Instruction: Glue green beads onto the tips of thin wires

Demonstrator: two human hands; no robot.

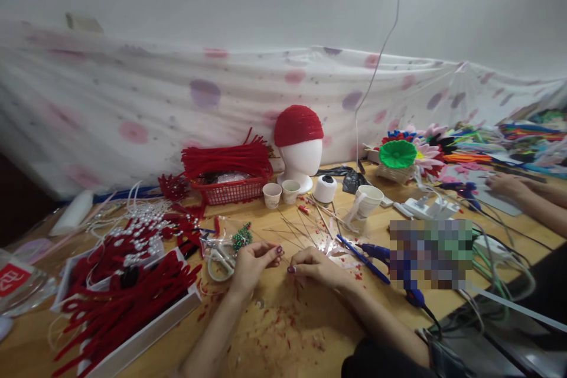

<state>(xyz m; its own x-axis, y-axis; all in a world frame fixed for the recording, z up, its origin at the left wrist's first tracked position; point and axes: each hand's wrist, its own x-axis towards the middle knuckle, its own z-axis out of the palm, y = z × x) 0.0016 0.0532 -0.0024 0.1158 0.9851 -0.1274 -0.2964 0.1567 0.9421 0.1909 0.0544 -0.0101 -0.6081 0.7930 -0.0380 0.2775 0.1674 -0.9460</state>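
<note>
Our left hand [253, 261] presses thumb to forefinger, seemingly on a thin strand [286, 260] between it and our right hand [316, 267], whose fingers curl; we cannot tell if they pinch it. Over the table [328, 342], it looks light, bendy, best held near its ends.

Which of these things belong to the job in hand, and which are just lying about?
Probably in use, judging by nearness:
left hand and right hand; anything held is too fine to make out
thin sticks just beyond them
green beaded piece by the left hand

Probably just lying about:
mug
two small cups
white head
</note>
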